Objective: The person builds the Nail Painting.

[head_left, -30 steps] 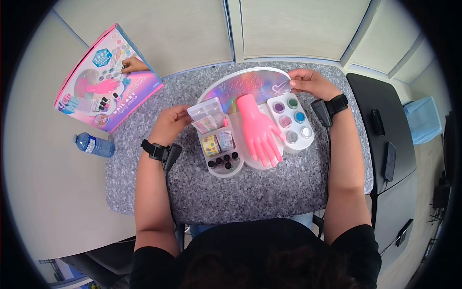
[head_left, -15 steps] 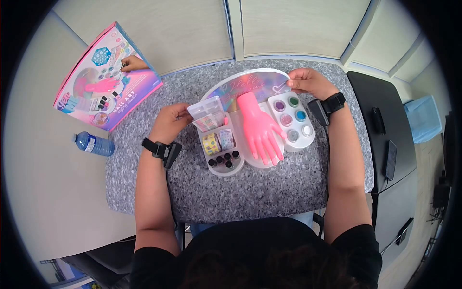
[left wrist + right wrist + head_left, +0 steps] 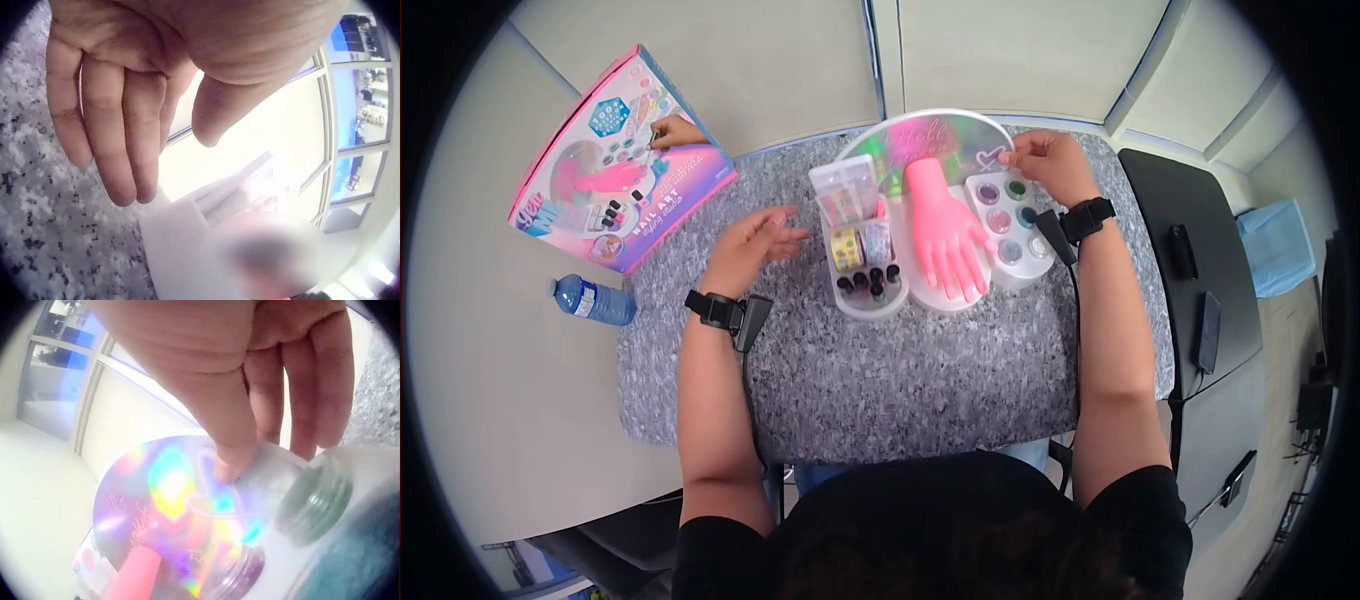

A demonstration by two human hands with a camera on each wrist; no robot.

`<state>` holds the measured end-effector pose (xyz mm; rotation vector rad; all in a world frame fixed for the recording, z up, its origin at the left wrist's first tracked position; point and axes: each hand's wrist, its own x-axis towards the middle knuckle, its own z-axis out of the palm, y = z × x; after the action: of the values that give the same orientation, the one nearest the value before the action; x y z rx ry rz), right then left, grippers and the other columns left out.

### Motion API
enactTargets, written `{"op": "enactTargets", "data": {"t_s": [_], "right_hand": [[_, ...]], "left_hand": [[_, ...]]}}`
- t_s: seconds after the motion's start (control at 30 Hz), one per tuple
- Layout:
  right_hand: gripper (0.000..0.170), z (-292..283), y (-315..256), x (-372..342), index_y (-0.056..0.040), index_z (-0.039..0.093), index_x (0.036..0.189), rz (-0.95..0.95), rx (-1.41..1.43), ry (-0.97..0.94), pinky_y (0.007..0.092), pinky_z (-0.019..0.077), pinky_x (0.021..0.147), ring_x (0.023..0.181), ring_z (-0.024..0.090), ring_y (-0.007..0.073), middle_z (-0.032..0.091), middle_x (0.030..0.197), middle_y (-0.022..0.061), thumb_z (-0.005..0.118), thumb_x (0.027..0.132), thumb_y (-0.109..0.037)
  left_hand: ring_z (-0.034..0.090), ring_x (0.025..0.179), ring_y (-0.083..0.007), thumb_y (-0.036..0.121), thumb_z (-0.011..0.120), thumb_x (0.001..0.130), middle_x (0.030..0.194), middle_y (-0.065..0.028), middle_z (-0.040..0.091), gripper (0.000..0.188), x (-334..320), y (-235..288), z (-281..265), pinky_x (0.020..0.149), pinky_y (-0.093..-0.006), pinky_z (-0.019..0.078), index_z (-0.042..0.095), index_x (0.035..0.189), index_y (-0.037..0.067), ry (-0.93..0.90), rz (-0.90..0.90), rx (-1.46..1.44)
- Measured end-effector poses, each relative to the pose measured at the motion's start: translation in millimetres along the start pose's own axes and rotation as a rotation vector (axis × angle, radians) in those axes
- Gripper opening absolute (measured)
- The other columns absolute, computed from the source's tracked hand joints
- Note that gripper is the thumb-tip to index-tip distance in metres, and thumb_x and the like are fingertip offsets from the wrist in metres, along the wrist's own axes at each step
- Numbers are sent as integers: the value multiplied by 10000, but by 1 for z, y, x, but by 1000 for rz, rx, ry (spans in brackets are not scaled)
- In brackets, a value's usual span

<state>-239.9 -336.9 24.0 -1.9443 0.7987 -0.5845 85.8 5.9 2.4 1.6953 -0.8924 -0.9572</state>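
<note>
A toy nail art stand sits on the table, with a shiny holographic backboard point(image 3: 930, 135) and a pink model hand point(image 3: 948, 235) in its middle. At the backboard's right edge, my right hand point(image 3: 1055, 168) pinches it, thumb on the front face and fingers behind, as the right wrist view shows. My left hand point(image 3: 752, 245) is beside the stand's left end, fingers extended and apart from it. On that side are a clear plastic case point(image 3: 845, 188), tape rolls point(image 3: 846, 250) and several black-capped polish bottles point(image 3: 878, 275). Glitter pots point(image 3: 1000, 220) fill the right tray.
The product box point(image 3: 620, 165) stands at the table's back left, with a blue water bottle point(image 3: 593, 300) in front of it. Behind the table runs a pale panelled wall point(image 3: 1010, 60). To the right, a dark table point(image 3: 1200, 250) bears a phone point(image 3: 1208, 333).
The stand has shifted away from the body and its backboard looks more upright. My left hand has let go of its left side and straightened its fingers; my right hand stays on the backboard's edge.
</note>
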Motion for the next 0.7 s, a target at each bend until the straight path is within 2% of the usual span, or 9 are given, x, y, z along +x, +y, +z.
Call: {"op": "enactTargets", "data": {"t_s": [0.07, 0.4, 0.5, 0.57, 0.6, 0.67, 0.7], "right_hand": [[277, -2, 4, 5, 0, 823, 1032, 23, -49, 85, 295, 554, 709, 771, 703, 111, 786, 862, 39, 930, 872, -200], [300, 5, -2, -1, -9, 828, 1006, -2, -67, 202, 303, 564, 765, 803, 730, 132, 790, 840, 34, 920, 877, -265], [369, 1, 2, -3, -10, 818, 1080, 96, -159, 228, 311, 575, 787, 888, 742, 132, 803, 939, 75, 912, 879, -305], [485, -7, 27, 5, -22, 752, 1251, -87, -95, 279, 338, 598, 806, 968, 740, 159, 788, 1097, 123, 879, 911, -344], [485, -8, 21, -3, -22, 752, 1251, -89, -96, 285, 338, 598, 806, 968, 740, 159, 788, 1097, 123, 879, 911, -344], [560, -8, 6, -38, -45, 655, 1382, 258, 194, 220, 366, 619, 813, 1013, 732, 193, 751, 1195, 143, 823, 963, -376], [542, -10, 13, -45, -51, 624, 1398, 310, 271, 158, 380, 628, 802, 981, 735, 215, 747, 1164, 120, 765, 1007, -400]], "left_hand": [[764, 1133, -242, 383, 559, 1165, 1300, -164, 775, 495, 0, 2, 3, 988, -353, 591, 602, 1523, 46, -8, 32, -16], [661, 1335, -233, 360, 572, 1161, 1539, -120, 641, 534, 8, -4, 32, 1118, -386, 525, 526, 1600, 60, 0, 142, -108], [623, 1380, -231, 368, 585, 1154, 1583, -113, 602, 553, 10, -1, 36, 1132, -392, 512, 511, 1610, 63, 36, 151, -133], [611, 1392, -232, 372, 592, 1151, 1597, -113, 587, 563, 9, 0, 38, 1141, -395, 504, 505, 1613, 64, 61, 145, -143], [611, 1390, -232, 381, 598, 1147, 1603, -110, 580, 570, 9, -1, 38, 1138, -394, 500, 501, 1619, 77, 65, 142, -195], [611, 1388, -232, 391, 603, 1143, 1609, -106, 574, 578, 8, 1, 43, 1135, -392, 496, 496, 1625, 91, 63, 138, -251], [593, 1410, -233, 396, 605, 1142, 1612, -106, 571, 578, 4, 5, 46, 1145, -395, 485, 494, 1629, 105, 63, 118, -261]]}}
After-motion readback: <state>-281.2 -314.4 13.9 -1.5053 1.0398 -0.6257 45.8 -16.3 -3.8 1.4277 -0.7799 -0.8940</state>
